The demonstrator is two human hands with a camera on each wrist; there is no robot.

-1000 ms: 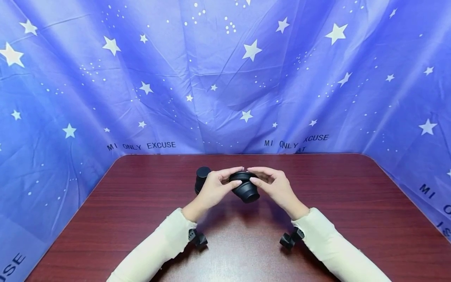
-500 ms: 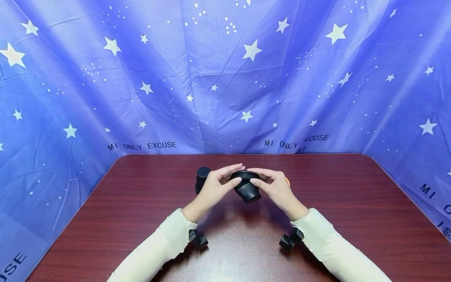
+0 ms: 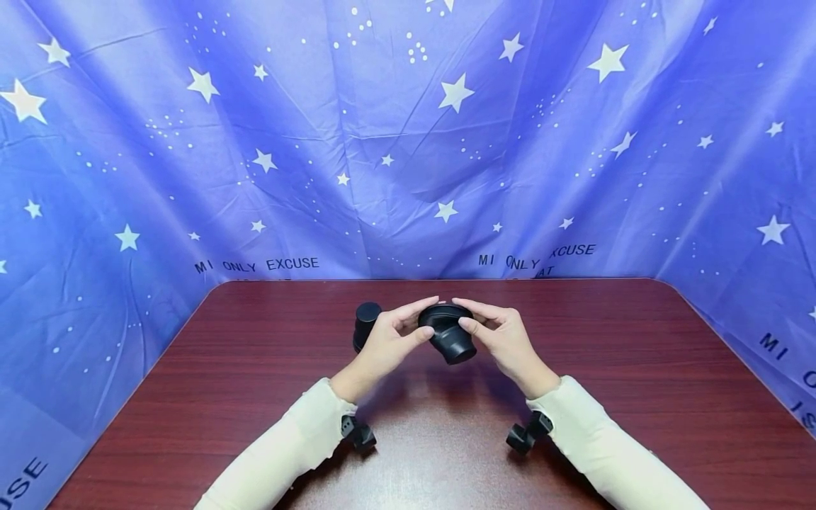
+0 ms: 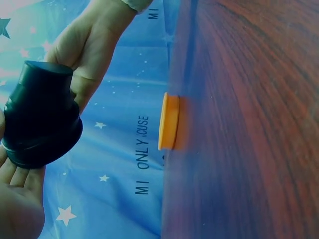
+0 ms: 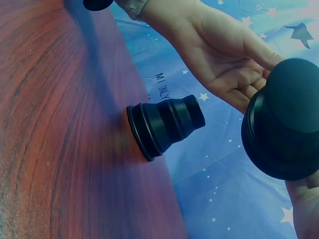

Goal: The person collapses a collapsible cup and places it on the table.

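Above the table, both hands hold a black tapered, stepped cup-like piece (image 3: 454, 343). Its wide rim is tilted up and away; its narrow flat end points down toward me. My left hand (image 3: 385, 336) grips the rim from the left, thumb in front and fingers behind. From the right, my right hand (image 3: 510, 338) pinches the same rim in a like way. A second black stepped piece (image 3: 367, 322) stands on the table, narrow end up, partly behind my left hand. The right wrist view shows this standing piece (image 5: 167, 124) whole.
An orange round, flat-edged piece (image 4: 170, 121) lies on the table in the left wrist view; the head view hides it behind my right hand. The dark red table (image 3: 612, 368) ends at a blue star-patterned curtain (image 3: 382, 142). Small black devices (image 3: 360, 433) sit at both wrists.
The held black piece has shifted slightly right and tilted, showing more of its side. My right thumb and fingers have moved a little right along its rim. The standing piece stays put.
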